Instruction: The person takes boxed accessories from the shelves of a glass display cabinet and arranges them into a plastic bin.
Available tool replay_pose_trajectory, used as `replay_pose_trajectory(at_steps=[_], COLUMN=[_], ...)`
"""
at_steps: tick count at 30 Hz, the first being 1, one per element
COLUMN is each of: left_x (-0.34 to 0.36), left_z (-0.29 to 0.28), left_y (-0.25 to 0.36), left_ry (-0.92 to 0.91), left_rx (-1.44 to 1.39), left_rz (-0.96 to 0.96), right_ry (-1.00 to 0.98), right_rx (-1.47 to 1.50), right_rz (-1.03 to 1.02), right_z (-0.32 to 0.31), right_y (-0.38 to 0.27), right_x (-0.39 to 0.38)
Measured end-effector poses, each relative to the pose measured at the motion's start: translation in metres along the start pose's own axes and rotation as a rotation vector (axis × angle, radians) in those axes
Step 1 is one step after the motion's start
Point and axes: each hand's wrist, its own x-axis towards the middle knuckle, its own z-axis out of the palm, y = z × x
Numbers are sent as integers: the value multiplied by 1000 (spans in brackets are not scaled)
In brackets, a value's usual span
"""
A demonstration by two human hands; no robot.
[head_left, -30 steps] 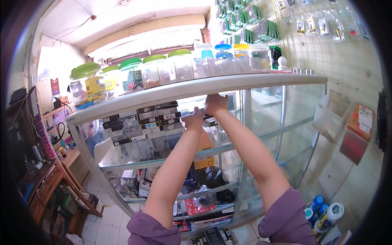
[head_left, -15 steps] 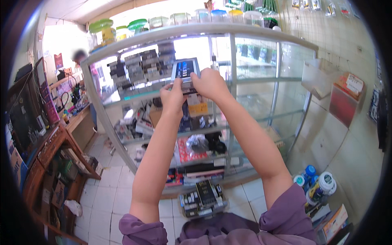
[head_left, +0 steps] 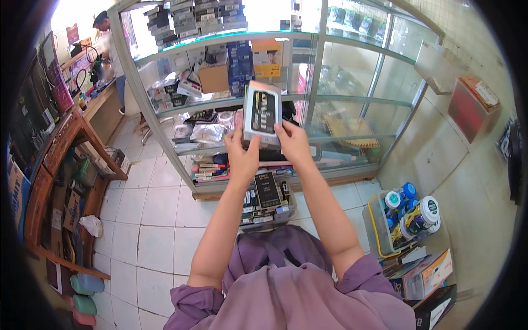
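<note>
Both my hands hold a small white and grey box (head_left: 263,89) with a dark front panel and an orange top edge. My left hand (head_left: 243,157) grips its lower left corner, the thumb at the bottom edge. At the lower right corner, my right hand (head_left: 295,146) is closed, with its fingers partly hidden by the box. Behind the box stands a glass display cabinet (head_left: 283,37) whose shelves carry stacked boxes and small goods. Below my hands, on the floor, a clear bin (head_left: 275,225) is filled with small dark boxes, and a larger black box (head_left: 268,191) lies on top.
On the right stand a yellow-rimmed tub (head_left: 375,228) with several blue- and white-lidded jars and some leaning boxes (head_left: 423,278). A wooden shelf unit (head_left: 47,187) lines the left side. A person (head_left: 114,55) stands at a workbench at the far left.
My view has tilted down. The box has moved from the upper cabinet shelf level to lower in front of the cabinet, tilted more toward me, still in both hands.
</note>
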Motion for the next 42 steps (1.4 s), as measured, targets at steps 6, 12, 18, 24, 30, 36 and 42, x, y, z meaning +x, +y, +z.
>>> replay_pose_trajectory(at_steps=[6, 12, 18, 24, 30, 36, 42], left_x=[-64, -126, -145, -150, -155, -160, -151], left_z=[0, 15, 23, 37, 42, 43, 37], left_y=[-101, -202, -247, -250, -260, -258, -261], left_ry=[-123, -191, -301, -340, -372, -359, -534], left_rx=[59, -46, -39, 81, 181, 215, 287], left_rz=[-66, -330, -468, -472, -426, -383, -449], right_ry=[-51, -116, -139, -142, -206, -324, -397], right_rx=[285, 283, 211, 100, -95, -546, -648], right_rz=[350, 518, 699, 704, 644, 575, 568], right_z=[13, 16, 13, 8, 12, 9, 15], right_y=[82, 193, 252, 284, 289, 277, 272], right_x=[-65, -98, -122, -125, -128, -128, -122])
